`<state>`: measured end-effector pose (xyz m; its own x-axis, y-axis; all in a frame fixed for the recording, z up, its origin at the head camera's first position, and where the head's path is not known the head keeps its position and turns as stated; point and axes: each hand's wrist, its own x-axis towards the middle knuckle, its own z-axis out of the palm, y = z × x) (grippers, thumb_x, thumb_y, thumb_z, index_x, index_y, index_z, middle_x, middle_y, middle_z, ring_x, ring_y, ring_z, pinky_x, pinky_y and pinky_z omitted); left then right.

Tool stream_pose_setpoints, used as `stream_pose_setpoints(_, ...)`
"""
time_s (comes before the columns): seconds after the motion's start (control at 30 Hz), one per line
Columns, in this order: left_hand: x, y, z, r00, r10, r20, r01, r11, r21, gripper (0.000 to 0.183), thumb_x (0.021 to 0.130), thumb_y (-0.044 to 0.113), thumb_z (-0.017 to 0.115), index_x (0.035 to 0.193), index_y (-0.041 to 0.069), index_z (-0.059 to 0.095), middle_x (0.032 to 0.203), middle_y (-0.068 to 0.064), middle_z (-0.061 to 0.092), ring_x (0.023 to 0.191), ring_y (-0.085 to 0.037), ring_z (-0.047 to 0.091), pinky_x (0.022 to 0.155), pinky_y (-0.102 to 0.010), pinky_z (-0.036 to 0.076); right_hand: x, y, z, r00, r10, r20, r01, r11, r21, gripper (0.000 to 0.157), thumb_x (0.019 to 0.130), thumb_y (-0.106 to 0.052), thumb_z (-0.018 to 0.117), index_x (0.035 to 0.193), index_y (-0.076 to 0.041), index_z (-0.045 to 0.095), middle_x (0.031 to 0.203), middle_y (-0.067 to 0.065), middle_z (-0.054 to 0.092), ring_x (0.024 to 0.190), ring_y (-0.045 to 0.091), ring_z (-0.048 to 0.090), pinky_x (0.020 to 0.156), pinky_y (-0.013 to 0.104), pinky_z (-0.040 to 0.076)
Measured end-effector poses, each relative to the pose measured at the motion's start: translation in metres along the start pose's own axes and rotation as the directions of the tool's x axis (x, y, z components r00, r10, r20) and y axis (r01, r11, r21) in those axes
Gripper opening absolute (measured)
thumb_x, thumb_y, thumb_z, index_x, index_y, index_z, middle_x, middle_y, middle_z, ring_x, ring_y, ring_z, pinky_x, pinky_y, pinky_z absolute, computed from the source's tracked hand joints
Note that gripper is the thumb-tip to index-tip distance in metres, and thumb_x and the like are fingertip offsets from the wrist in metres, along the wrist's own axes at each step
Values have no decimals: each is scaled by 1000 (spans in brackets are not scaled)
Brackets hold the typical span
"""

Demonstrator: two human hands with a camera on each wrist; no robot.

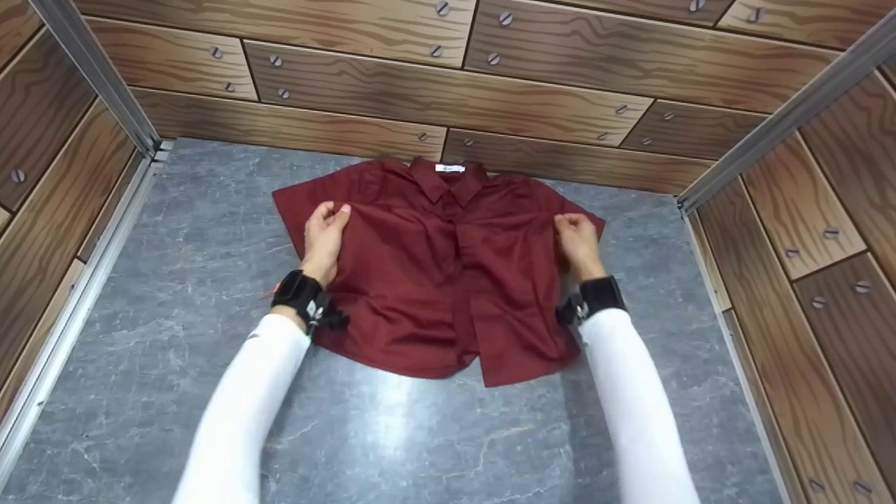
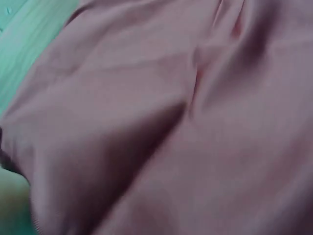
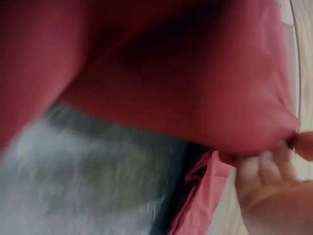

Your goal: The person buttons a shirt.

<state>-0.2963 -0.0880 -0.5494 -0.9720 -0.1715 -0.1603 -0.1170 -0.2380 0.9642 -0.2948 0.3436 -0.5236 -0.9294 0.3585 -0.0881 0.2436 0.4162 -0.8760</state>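
A dark red short-sleeved shirt (image 1: 406, 280) lies front up on the grey surface, its collar with a white label toward the back wall. My left hand (image 1: 325, 234) pinches the cloth at the shirt's left side, just below the sleeve. On the other side my right hand (image 1: 577, 238) pinches the cloth near the right sleeve. Between the two hands the front panel is drawn up in a straight ridge. In the right wrist view the right fingers (image 3: 269, 169) grip a raised fold of the shirt (image 3: 234, 98). Cloth fills most of the left wrist view.
Wood-patterned panels (image 1: 364, 70) wall the back and both sides, with metal rails (image 1: 91, 259) along the edges. The grey marbled surface (image 1: 406, 448) extends around the shirt. A small orange-red bit (image 1: 276, 288) shows beside the left wrist.
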Motion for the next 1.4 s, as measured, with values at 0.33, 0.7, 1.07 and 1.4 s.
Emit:
stream_pose_setpoints(0.33,-15,-17,-1,925,376,53,-317,688,653,43,93,9,68,133,3,58,136,-21,51,127,-40,49,107,-52,36,-41,-4,20,912,-403,77,378,752,-540,30,95,-21,66,116,1,65,112,25,65,105,48,61,90,61,48)
stream_pose_setpoints(0.7,-125,-41,51,506,232,831,-862,105,496,32,94,48,72,94,16,76,97,-1,63,89,-22,58,77,-43,47,-152,3,50,755,-323,570,652,463,-601,39,92,-52,73,81,-16,61,76,-1,56,74,26,58,67,48,50)
stream_pose_setpoints(1.07,-150,-72,88,463,220,859,-878,-17,477,19,88,37,78,93,18,79,98,-1,60,91,-22,56,75,-37,43,-157,12,43,751,-178,636,590,615,-524,14,89,-23,73,84,-13,64,75,-2,59,69,20,58,64,40,49)
stream_pose_setpoints(1.4,-147,-68,62,510,167,844,-858,25,513,46,78,41,87,109,13,67,107,-5,59,99,-27,58,81,-41,46,-155,22,20,751,-298,589,605,669,-432,11,86,-18,71,92,-15,63,82,-5,57,74,14,55,68,35,48)
